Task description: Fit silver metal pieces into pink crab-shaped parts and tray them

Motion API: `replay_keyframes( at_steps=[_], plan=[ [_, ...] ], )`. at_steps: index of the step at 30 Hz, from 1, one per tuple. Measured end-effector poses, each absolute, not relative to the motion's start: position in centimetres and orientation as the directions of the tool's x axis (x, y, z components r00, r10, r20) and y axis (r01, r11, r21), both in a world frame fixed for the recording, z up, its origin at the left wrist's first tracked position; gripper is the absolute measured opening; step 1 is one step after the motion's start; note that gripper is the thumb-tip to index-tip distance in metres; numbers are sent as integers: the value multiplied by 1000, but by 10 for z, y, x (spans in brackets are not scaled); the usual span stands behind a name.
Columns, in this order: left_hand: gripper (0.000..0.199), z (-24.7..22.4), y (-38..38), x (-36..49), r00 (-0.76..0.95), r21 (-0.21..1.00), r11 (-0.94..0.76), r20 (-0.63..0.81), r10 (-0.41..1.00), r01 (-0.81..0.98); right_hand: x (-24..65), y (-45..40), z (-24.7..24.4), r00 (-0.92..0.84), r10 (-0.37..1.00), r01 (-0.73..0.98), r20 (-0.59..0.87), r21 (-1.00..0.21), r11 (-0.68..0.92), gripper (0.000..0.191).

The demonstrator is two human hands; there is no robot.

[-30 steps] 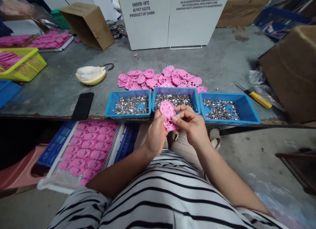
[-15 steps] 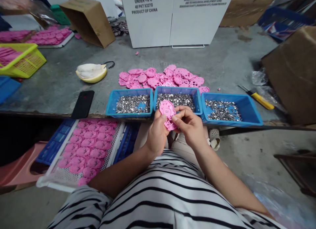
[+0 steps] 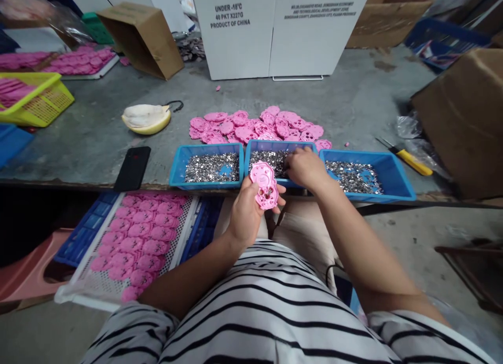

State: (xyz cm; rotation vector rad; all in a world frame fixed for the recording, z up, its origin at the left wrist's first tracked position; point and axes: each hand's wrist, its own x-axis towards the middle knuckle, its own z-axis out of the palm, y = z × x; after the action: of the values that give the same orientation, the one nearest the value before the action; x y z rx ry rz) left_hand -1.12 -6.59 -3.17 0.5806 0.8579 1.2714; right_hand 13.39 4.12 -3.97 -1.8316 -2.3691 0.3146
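My left hand (image 3: 247, 211) is closed on a pink plastic piece (image 3: 263, 182), a flat part with a wavy outline and small holes, held just in front of the bench edge. Two holes near its lower end show something shiny. My right hand (image 3: 305, 167) reaches into the middle blue bin (image 3: 251, 150), its fingers curled down among small silvery metal parts (image 3: 267, 157). Its fingertips are partly hidden, so I cannot make out what they pinch. Behind the bins lies a heap of similar pink pieces (image 3: 243, 129).
Blue bins of metal parts stand left (image 3: 181, 185) and right (image 3: 401, 188). A black phone (image 3: 132, 167), a fruit rind (image 3: 147, 120) and a yellow-handled tool (image 3: 414, 162) lie on the bench. Below left, a white tray (image 3: 84, 285) carries rows of pink pieces. A white carton (image 3: 243, 50) stands behind.
My right hand has left the pink piece and moved forward into the middle bin. My left hand still holds the piece, now turned more face-up.
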Motion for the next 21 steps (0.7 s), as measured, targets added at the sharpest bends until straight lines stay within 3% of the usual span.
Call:
replay_keyframes(
  at_steps=[2,6,16,19,21],
  plan=[
    [26,-32,-66,-13,44,790,218,-236,971,-573,131,45,-37,-282,951,959,-125,-66,275,22],
    [27,-34,-66,-18,8,799,204,-242,970,-566,130,44,-34,-256,961,966,-101,18,260,31],
    [27,-31,-64,-16,24,804,231,-261,965,-548,126,45,-34,-248,950,967,-191,7,254,27],
    [29,-32,-65,-18,10,809,229,-267,964,-542,130,46,-36,-198,970,979,-142,-68,190,26],
    [30,-34,-64,-19,-5,809,222,-268,963,-544,134,47,-38,-163,983,972,-80,-186,146,23]
  ],
)
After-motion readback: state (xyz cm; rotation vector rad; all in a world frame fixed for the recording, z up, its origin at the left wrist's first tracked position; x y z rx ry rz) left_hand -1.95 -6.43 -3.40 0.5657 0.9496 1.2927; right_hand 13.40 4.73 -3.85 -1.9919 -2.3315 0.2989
